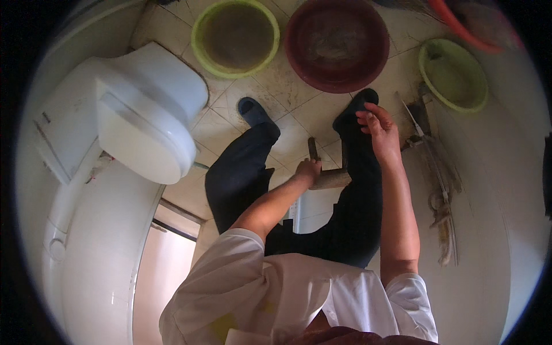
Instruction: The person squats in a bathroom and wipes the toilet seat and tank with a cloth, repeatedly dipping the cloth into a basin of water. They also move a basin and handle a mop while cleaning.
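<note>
My left hand point(309, 170) is closed around one end of a small wooden stool point(331, 179) between my legs. The stool is tipped so that its legs point forward, away from me. Part of it is hidden behind my right leg. My right hand point(375, 123) is held out over my right foot, its fingers loosely bent and apart, with nothing visible in them. Beyond my feet stands a dark red basin point(336, 84) with some liquid in the bottom. To its left is a yellow-green basin point(199, 58) holding murky brown water.
A white toilet point(146, 133) stands at my left, close to a wall pipe point(56, 233). A small green basin point(453, 75) leans at the right wall, below a red basin point(463, 26). Brush-like tools point(440, 185) hang on that wall. Behind me on the left is a doorway point(166, 258).
</note>
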A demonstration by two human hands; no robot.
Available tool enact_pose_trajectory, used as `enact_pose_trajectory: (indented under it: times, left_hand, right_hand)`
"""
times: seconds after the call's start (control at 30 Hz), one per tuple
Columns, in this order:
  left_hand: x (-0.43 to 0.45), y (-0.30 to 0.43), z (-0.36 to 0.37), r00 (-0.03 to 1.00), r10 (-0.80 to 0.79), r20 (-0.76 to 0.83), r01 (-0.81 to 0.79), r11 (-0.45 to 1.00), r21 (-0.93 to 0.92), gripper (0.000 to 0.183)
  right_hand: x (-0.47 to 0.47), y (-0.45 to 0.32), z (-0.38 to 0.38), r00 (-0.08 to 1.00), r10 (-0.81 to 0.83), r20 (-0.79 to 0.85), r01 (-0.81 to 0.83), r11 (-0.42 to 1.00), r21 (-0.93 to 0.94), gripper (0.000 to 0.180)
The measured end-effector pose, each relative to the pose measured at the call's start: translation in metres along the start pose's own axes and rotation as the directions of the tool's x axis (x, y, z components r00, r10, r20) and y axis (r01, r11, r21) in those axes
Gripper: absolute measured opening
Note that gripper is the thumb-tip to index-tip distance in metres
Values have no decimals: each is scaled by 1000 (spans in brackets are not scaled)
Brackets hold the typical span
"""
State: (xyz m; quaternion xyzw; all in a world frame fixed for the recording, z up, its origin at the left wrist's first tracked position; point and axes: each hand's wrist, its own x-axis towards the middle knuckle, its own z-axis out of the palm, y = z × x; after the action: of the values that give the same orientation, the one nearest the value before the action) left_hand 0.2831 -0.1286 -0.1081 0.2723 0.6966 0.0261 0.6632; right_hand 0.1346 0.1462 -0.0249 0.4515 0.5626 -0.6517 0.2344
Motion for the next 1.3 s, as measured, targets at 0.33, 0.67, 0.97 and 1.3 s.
enact_pose_trajectory:
  times: [0.33, 0.67, 0.97, 1.3]
  left_hand:
    - [47, 11, 106, 972, 235, 27, -226, 957, -179, 36]
    - [60, -64, 194, 897, 274, 348, -299, 954, 20, 23]
    - [108, -114, 85, 810, 564, 162, -431, 759, -488, 21]
    - [110, -65, -130, 653, 264, -710, -452, 888, -86, 39]
  right_hand:
    - [25, -36, 31, 990, -94, 100, 105, 989, -106, 41]
    - [15, -78, 53, 961, -232, 151, 264, 933, -247, 31]
    - [-31, -53, 63, 681, -668, 299, 705, 490, -513, 31]
    - [11, -7, 79, 554, -682, 478, 695, 62, -716, 30]
